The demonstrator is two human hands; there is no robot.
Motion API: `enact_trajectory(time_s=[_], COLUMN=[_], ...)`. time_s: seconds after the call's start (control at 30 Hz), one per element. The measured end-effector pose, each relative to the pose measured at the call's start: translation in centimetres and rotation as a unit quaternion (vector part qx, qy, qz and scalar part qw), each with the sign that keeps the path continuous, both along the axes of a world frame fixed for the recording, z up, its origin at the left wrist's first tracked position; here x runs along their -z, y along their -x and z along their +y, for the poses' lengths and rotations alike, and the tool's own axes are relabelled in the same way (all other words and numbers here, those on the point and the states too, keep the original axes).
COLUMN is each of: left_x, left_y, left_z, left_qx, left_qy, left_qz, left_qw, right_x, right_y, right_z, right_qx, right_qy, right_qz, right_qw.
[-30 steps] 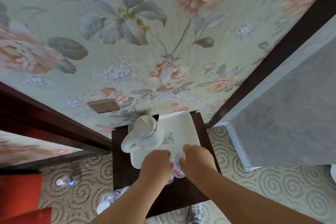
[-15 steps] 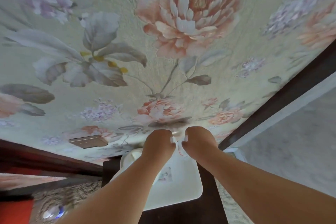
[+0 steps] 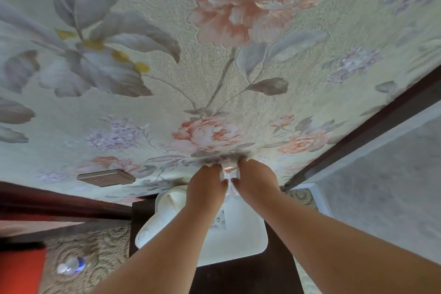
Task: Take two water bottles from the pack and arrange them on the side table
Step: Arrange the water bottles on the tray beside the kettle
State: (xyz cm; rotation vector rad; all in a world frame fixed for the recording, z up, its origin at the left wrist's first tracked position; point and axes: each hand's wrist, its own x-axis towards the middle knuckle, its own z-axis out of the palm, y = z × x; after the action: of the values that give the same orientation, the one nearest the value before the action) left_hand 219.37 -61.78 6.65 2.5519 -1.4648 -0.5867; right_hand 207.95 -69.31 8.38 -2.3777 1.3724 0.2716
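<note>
Dark wood side table (image 3: 241,277) against floral wall; white tray (image 3: 248,236) on top, white kettle (image 3: 167,212) on tray.

2 hands (image 3: 207,186) (image 3: 256,182), 1 tray (image 3: 248,234), 1 kettle (image 3: 162,215), 1 floor bottle (image 3: 71,267), 1 wall socket (image 3: 106,177).

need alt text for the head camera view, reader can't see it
Both hands, left hand and right hand, reach forward close together, each closed around a water bottle at the far end of a white tray on a dark side table. A white kettle sits on the tray's left; floral wallpaper fills the background.
</note>
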Motion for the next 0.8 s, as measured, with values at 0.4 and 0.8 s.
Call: enact_trajectory(time_s=[0.4,0.8], left_x=[-1.0,-0.7], left_y=[-0.2,-0.7], left_z=[2.5,2.8], left_qx=[-0.05,-0.034], left_qy=[0.014,0.034], left_qz=[0.059,0.064], left_qw=[0.997,0.997], right_x=[-1.8,-1.7], right_y=[1.1,3.0], right_z=[0.6,-1.9], right_qx=[0.017,-0.193], right_qy=[0.015,0.085], right_qz=[0.032,0.033], right_qw=[0.999,0.977])
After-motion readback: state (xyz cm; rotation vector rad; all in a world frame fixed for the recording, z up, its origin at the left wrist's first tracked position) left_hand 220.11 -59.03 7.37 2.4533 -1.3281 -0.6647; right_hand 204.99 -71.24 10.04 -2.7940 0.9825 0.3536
